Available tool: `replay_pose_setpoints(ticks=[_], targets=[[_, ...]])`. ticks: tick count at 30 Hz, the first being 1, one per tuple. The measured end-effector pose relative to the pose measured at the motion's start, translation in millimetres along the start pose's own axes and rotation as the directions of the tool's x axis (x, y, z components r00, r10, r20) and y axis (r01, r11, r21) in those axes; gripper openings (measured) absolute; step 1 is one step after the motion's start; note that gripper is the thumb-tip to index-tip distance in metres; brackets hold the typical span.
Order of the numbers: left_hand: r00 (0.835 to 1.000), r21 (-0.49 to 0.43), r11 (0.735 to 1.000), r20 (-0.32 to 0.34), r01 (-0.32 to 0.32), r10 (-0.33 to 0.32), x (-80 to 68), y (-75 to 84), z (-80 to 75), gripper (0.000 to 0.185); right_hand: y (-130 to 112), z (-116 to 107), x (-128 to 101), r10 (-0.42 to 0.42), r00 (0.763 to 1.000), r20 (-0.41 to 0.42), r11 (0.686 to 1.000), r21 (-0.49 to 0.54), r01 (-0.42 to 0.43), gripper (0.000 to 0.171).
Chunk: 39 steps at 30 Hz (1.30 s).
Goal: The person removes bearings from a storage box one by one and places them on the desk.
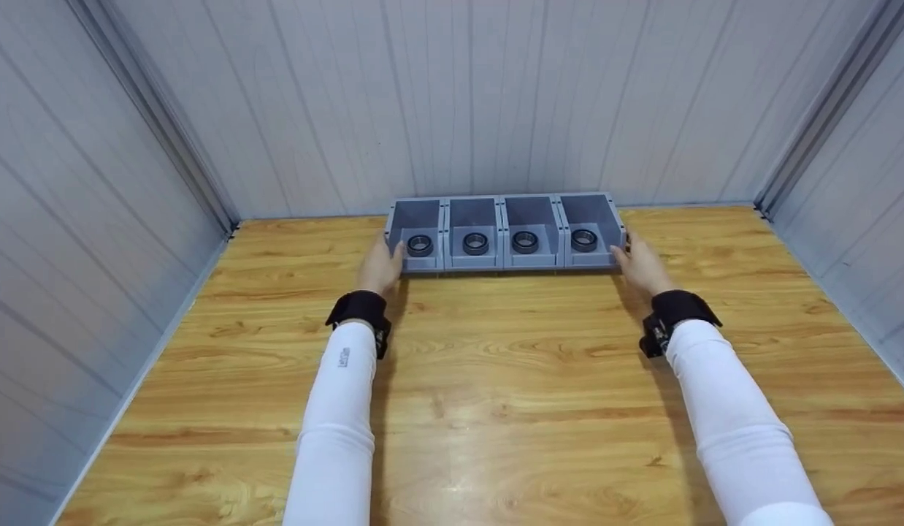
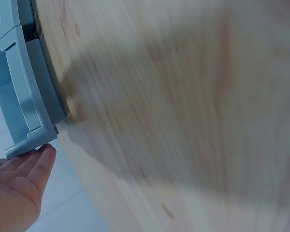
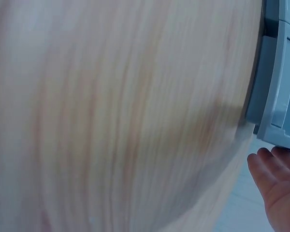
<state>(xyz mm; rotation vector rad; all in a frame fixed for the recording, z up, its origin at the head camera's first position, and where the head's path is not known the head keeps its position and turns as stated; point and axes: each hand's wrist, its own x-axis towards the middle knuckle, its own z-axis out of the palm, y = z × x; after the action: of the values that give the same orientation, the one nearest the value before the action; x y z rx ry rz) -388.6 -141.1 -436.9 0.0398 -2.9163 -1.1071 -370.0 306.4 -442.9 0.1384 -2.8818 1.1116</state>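
A row of joined grey storage bins [image 1: 536, 261] stands near the back wall, open fronts toward me. Each compartment has one black-rimmed ball bearing [image 1: 420, 253] lying flat on its floor. My left hand [image 1: 379, 267] grips the row's left end, thumb at the front corner and fingers along the outer wall. At the opposite end my right hand [image 1: 644, 270] holds the right wall the same way. In the left wrist view, the left hand's fingers [image 2: 41, 164] lie against the bin's outer side. The right wrist view has the fingers [image 3: 263, 166] right at the bin's edge.
The wood-grain tabletop [image 1: 496, 380] extends in front of the bins and to both sides. Pale panelled walls [image 1: 496, 95] enclose it at the back, left and right. Black wrist straps [image 1: 361, 307] with cameras sit over the white sleeves [image 1: 335, 424].
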Motion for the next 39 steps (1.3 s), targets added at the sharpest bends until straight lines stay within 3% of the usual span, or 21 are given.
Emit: replay_pose_setpoints(ticks=[11, 21, 39], targets=[[0.996, -0.037, 0.998, -0.071, 0.049, -0.051, 3.9, 2.0, 4.1, 0.060, -3.0, 4.1, 5.0, 0.072, 0.993, -0.098, 0.997, -0.029, -0.075, 0.058], [0.975, -0.032, 0.997, -0.210, 0.069, -0.074, 2.9, -0.6, 7.2, 0.049, -4.0, 7.9, 4.9, 0.054, 0.988, -0.145, 0.997, -0.050, -0.062, 0.052], [0.971, -0.009, 0.999, -0.235, 0.052, -0.053, 0.5, -2.0, 7.9, 0.046, -6.2, 9.6, 5.5, 0.055, 0.988, -0.148, 0.995, -0.079, -0.067, 0.054]])
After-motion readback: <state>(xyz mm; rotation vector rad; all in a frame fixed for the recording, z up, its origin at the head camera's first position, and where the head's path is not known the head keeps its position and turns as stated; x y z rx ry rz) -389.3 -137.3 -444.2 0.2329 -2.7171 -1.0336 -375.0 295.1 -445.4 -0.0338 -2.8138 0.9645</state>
